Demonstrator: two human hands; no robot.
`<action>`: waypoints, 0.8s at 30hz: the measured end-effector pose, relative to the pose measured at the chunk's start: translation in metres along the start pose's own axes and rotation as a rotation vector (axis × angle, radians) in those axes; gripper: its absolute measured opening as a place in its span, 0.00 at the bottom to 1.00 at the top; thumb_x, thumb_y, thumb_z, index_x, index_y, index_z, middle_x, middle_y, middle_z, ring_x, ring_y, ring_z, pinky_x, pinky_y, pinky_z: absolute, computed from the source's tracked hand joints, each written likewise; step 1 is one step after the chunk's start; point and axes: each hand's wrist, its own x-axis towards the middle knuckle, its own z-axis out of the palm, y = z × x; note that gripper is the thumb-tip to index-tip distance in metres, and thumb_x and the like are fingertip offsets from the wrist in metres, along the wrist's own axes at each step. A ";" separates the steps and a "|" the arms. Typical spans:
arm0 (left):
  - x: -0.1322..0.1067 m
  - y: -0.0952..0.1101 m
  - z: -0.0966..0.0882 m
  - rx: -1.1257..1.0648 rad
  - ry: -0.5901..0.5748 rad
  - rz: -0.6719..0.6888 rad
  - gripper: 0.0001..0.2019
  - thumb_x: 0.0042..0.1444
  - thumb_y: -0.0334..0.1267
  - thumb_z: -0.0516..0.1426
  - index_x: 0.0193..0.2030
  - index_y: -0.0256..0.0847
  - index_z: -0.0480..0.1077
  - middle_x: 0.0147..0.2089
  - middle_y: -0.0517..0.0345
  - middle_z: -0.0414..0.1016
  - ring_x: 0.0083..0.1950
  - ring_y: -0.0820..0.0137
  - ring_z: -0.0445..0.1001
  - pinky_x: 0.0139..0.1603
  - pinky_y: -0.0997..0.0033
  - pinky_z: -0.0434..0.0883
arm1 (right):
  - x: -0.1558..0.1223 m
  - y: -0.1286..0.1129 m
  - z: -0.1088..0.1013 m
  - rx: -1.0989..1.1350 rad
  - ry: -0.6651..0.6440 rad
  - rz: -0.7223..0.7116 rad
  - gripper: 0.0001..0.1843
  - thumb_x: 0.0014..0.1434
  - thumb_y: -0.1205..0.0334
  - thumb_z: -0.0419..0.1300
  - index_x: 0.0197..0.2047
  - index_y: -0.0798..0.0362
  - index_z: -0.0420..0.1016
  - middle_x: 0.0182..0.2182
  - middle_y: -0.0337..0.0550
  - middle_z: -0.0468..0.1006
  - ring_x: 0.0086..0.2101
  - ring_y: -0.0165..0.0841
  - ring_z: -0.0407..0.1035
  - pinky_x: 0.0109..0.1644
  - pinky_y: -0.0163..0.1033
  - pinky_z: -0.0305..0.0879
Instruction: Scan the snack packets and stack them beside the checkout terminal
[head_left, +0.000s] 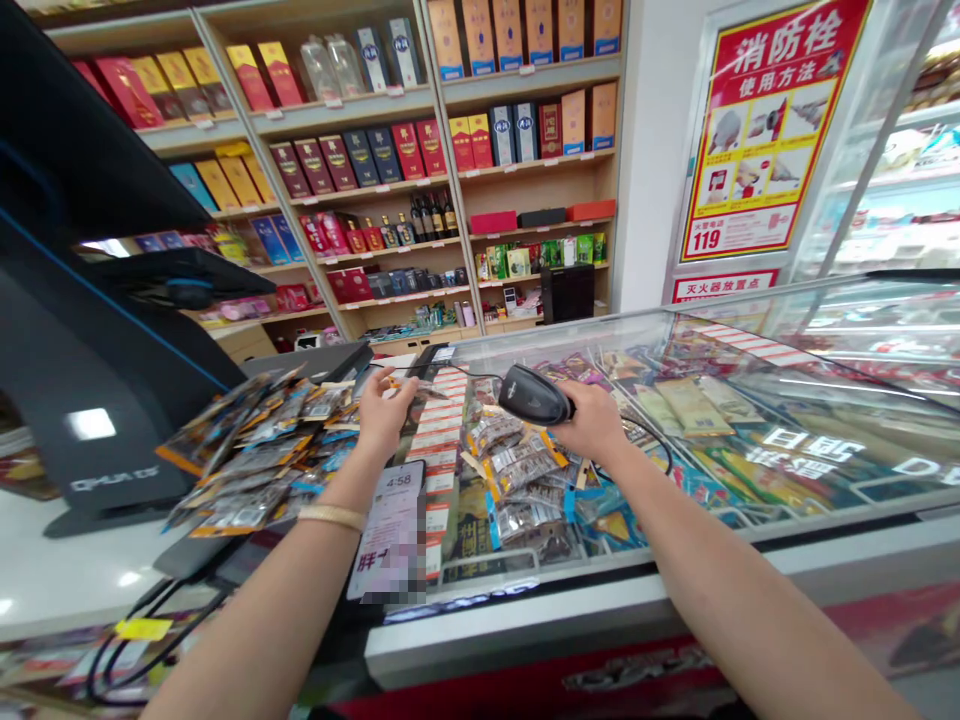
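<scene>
My right hand (pixel 592 425) is wrapped round the handle of a black barcode scanner (pixel 534 396), held over the glass-topped chest. Beneath the scanner, several small snack packets (pixel 525 470) with orange and blue edges lie on the glass. My left hand (pixel 384 408) is over the counter's edge, beside a heap of similar packets (pixel 262 450). Its fingers are apart, and I see nothing held in them. The scanner's thin black cable (pixel 465 370) runs leftward behind that hand. Below my left wrist, a phone (pixel 390 530) with a lit screen lies flat.
A dark checkout terminal (pixel 97 380) stands at the left, with black cables (pixel 142 640) hanging below the counter. The glass-topped chest (pixel 750 490) extends to the right, with packaged goods inside. Shelves (pixel 360 190) of boxes and bottles line the back wall beside a red fire-hydrant sign (pixel 772 130).
</scene>
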 end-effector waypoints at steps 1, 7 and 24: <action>-0.005 0.004 0.001 -0.156 0.005 -0.062 0.19 0.48 0.42 0.65 0.45 0.43 0.65 0.38 0.59 0.73 0.39 0.71 0.77 0.47 0.66 0.74 | 0.000 0.000 0.000 0.001 0.008 -0.003 0.16 0.48 0.57 0.60 0.40 0.50 0.79 0.38 0.47 0.83 0.37 0.42 0.76 0.39 0.40 0.66; -0.021 0.019 0.001 -0.558 -0.068 -0.383 0.21 0.58 0.60 0.56 0.40 0.42 0.69 0.38 0.54 0.78 0.43 0.65 0.79 0.44 0.62 0.78 | 0.000 0.002 -0.001 -0.025 0.018 -0.022 0.17 0.47 0.59 0.60 0.41 0.50 0.79 0.38 0.47 0.83 0.37 0.42 0.75 0.40 0.40 0.67; -0.055 0.024 0.006 -0.536 -0.285 -0.471 0.14 0.62 0.34 0.54 0.55 0.46 0.67 0.56 0.52 0.75 0.48 0.62 0.79 0.46 0.52 0.79 | -0.002 -0.001 -0.003 -0.020 0.022 -0.051 0.14 0.49 0.55 0.59 0.38 0.51 0.78 0.34 0.48 0.81 0.35 0.42 0.74 0.39 0.40 0.65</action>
